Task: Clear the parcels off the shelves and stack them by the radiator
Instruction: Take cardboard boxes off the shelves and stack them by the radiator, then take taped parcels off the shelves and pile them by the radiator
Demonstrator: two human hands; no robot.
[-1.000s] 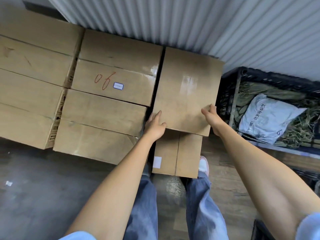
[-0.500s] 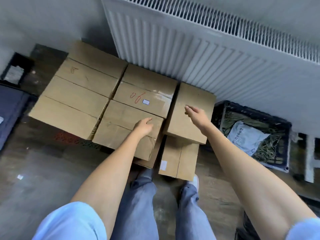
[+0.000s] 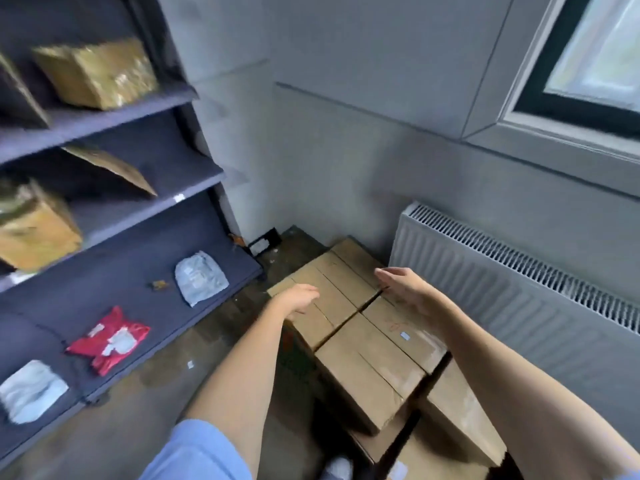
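Several brown cardboard parcels point(image 3: 363, 355) lie stacked on the floor beside the white radiator point(image 3: 502, 282). My left hand point(image 3: 298, 301) hovers above the leftmost box with relaxed fingers and holds nothing. My right hand point(image 3: 403, 285) floats over the stack with straight fingers, also empty. On the dark shelves point(image 3: 145, 216) at the left sit tape-wrapped brown boxes point(image 3: 97, 72), a flat brown envelope point(image 3: 110, 166), a grey bag point(image 3: 201, 282), a red bag point(image 3: 110, 339) and a white bag point(image 3: 29, 393).
A grey wall fills the corner behind the stack, with a window point(image 3: 588, 64) at the upper right. Dark wooden floor point(image 3: 145, 410) lies between the shelves and the boxes. My shoe point(image 3: 337, 467) shows at the bottom edge.
Both hands have lifted off the boxes and now hover free. My view has swung up and to the left, bringing the shelves and window into sight.
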